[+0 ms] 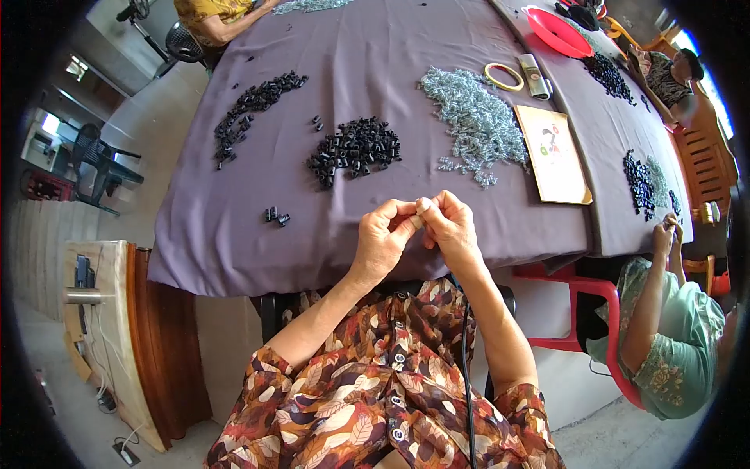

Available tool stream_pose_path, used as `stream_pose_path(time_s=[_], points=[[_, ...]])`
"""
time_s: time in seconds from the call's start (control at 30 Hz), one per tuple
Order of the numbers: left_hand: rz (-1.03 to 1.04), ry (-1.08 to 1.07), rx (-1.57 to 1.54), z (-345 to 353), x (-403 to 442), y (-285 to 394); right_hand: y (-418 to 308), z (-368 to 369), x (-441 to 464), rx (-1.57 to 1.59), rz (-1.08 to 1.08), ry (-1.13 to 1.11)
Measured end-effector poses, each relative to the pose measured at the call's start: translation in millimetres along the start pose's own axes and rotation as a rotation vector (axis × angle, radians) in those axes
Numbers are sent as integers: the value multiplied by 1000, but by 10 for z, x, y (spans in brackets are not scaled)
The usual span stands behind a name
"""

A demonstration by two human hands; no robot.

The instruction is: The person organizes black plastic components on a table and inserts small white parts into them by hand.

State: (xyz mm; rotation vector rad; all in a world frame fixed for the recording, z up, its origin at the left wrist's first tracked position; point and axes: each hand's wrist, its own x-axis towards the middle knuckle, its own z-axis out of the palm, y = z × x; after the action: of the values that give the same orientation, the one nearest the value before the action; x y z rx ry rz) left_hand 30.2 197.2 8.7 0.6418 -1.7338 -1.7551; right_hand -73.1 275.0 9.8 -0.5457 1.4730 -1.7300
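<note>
The head view shows a left hand point(385, 234) and a right hand point(455, 227) over the near part of the purple cloth point(508, 227). The fingers of both hands are bent in and the tips meet. Something small and pale may be between them, but the fingers hide it, so one cannot tell what the grip holds or how tight it is.

The clear pile point(469, 117) lies ahead and a bit to the right, so the right hand is nearer to it. Its long side runs from far left to near right. The round black pile point(355, 150) lies ahead and to the left, nearer to the left hand. The long black pile point(258, 105) is farther off that way. A few black bits point(276, 216) lie well apart from the left hand, on its left.

In front of the hands there are two big black piles and one big clear pile, each with too many bits to count. There is one yellow ring point(504, 76), one book point(553, 152) and one red tray point(556, 33). Three other people show: one in a yellow top point(211, 16), one in a green top point(672, 336), one in a dark cap point(689, 66)
</note>
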Motion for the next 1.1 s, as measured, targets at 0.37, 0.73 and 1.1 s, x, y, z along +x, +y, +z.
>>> stream_pose_path(time_s=[0.37,0.73,1.1], points=[[-90,-53,-97,-64,40,1,38,22,-7,70,-32,-23],[66,0,24,-108,4,-180,89,74,-6,-94,-86,-51],[-127,-67,-268,-226,61,-138,160,91,-6,-183,-134,-50]])
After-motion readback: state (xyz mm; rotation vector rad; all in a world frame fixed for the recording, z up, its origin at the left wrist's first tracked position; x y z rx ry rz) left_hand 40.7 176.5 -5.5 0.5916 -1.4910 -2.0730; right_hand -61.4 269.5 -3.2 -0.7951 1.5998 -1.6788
